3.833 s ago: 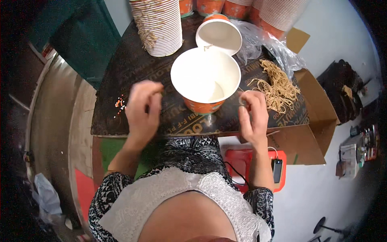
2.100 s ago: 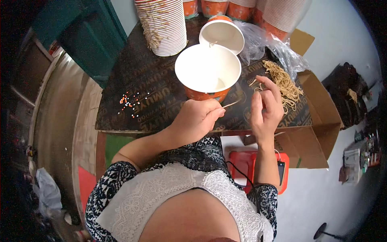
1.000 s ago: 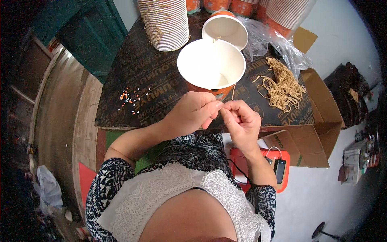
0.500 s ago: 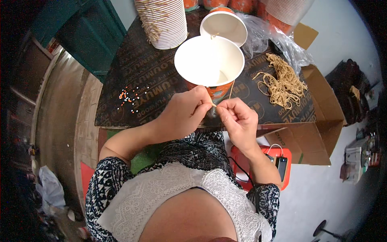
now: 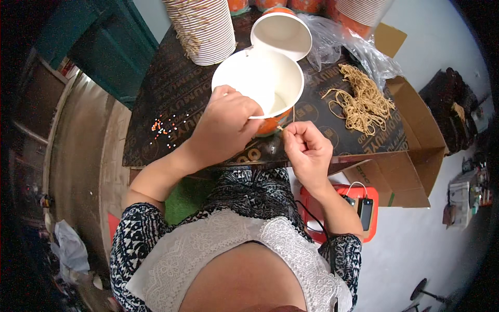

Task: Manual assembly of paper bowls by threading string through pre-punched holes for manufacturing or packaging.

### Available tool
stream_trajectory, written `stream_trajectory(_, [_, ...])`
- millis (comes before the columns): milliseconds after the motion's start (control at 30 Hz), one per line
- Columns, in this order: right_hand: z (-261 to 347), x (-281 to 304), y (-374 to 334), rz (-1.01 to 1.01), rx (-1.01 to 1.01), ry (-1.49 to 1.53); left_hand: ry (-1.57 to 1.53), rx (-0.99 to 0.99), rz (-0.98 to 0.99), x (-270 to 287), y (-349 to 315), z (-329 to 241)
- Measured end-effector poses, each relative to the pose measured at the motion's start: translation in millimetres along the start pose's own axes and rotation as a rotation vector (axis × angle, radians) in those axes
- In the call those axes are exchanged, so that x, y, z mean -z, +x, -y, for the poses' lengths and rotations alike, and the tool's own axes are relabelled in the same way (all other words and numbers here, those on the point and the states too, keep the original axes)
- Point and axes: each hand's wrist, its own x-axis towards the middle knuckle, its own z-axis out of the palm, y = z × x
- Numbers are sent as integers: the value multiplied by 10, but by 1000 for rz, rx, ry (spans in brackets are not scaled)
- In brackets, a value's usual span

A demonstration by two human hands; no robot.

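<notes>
A large white-lined paper bucket (image 5: pixel 283 86) with an orange patterned outside stands near the front edge of the dark table. My left hand (image 5: pixel 223 125) is closed on its near left rim, with some fingers over the opening. Beside the bucket's lower right, my right hand (image 5: pixel 310 151) pinches the end of a thin tan string (image 5: pixel 293 113) between thumb and forefinger. That string rises along the bucket's right side. Behind lies a second white-lined bucket (image 5: pixel 283 35), tipped with its mouth toward me.
A tall stack of nested paper buckets (image 5: pixel 205 31) stands at the back left. Small orange and white beads (image 5: pixel 165 127) are scattered on the left. Tangled tan string (image 5: pixel 366 106) lies to the right, near crumpled clear plastic (image 5: pixel 364 52) and an open cardboard box (image 5: pixel 400 171).
My left hand has left the string's end and moved up and left onto the bucket's rim. The bucket has shifted slightly left. My right hand stays pinched on the string.
</notes>
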Motion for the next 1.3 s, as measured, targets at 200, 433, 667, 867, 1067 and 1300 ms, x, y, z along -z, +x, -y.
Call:
stream_trajectory(200, [-69, -4, 40, -77, 192, -140, -140, 154, 125, 85, 79, -112])
stream_trajectory(433, [-144, -27, 87, -80, 315, -224, -330, 215, 239, 125, 280, -19])
stream_trajectory(667, [-124, -53, 68, -94, 394, -290, -355, 269, 416, 134, 363, 58])
stream_trajectory(867, [-128, -74, 89, -102, 509, -400, -412, 304, 528, 150, 433, 118])
stream_trajectory(1067, [-120, -80, 114, -125, 547, -453, -443, 278, 559, 144, 476, 144])
stream_trajectory(1300, [-109, -102, 138, -121, 564, -475, -524, 255, 622, 84, 504, 222])
